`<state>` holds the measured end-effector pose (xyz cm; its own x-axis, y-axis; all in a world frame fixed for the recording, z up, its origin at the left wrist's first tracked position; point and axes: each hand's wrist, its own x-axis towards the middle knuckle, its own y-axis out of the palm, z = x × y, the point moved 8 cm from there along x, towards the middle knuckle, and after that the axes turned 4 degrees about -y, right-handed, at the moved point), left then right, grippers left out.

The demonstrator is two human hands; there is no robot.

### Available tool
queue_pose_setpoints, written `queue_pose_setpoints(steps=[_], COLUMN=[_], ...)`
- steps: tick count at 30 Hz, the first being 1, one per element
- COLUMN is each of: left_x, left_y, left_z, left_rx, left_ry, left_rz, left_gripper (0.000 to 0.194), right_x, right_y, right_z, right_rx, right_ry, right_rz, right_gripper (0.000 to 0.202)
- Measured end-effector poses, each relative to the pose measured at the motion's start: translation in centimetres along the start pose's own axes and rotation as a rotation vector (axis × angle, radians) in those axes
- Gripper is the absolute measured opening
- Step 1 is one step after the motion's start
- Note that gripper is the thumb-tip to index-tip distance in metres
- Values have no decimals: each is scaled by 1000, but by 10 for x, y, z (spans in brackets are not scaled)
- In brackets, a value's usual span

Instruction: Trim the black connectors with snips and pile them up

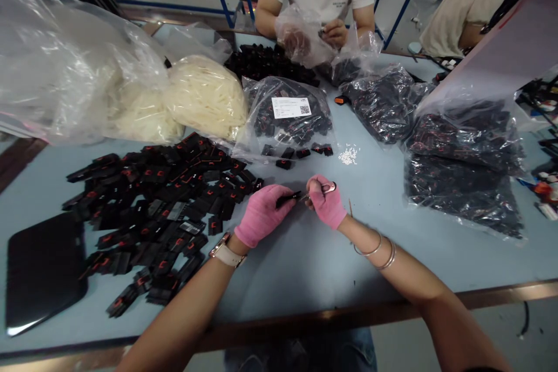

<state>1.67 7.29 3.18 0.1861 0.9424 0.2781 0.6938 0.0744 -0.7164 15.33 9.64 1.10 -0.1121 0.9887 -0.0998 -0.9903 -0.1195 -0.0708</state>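
Black part (pixel 289 197) half-hidden, pinched by left fingers (pixel 279 190); right fingers (pixel 317 187) clasp blurred tool (pixel 330 187).

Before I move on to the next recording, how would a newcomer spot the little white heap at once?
On the pale blue table, look just beyond the pink-gloved right hand, to the right of the labelled clear bag. There lies a small loose heap of tiny white pieces. Its bright white colour and fine, scattered grains set it apart from the nearby black parts.
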Motion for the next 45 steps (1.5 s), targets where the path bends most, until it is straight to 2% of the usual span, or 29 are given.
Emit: queue_pose_setpoints(steps=[2,6,10,13,18,23,27,30,33,36,39,42,45], left_x=[0,-1,-4,-5,-4,-1,-1,-2,-3,-3,-3,-4,-5], left_y=[0,1,8,12,1,-10,-19,-25,-28,-27,-21,-13,-7], left_z=[-1,-5,-17,-23,-28,-15,8,20,21,10,-4,-15,-21], left_rx=[7,60,295,463,585,645,722,757,768,741,681,611,532], left_ry=[1,7,99,158,186,58,-94,-173,-180,-127,-36,65,158], left_rz=[-2,-8,44,77,-55,-132,-160,-182,-205,-211,-201,-176,-139], left_gripper=[7,8,24,19,22,13,12,14,15,15,16,14,13], right_x=[1,4,7,9,10,9,13,21,33,46,56,65,76], right_y=[-2,-16,-23,-24,-19,-19,-32,-51,-71,-79,-73,-61,-56], right_z=[0,1,1,-1,0,10,17,18,15,17,21,18,15], right_rx=[34,125,153,162,173,65,-50,-106,-257,-526,-857,-1149,-1283], right_ry=[13,2,-43,-43,-44,-113,-220,-229,-145,-85,-71,3,80], right_rz=[-11,-133,-164,-166,-96,-63,-157,-254,-313,-268,-164,-13,93], right_gripper=[24,24,26,28,35,47,50,46,42,37,30,43,55])
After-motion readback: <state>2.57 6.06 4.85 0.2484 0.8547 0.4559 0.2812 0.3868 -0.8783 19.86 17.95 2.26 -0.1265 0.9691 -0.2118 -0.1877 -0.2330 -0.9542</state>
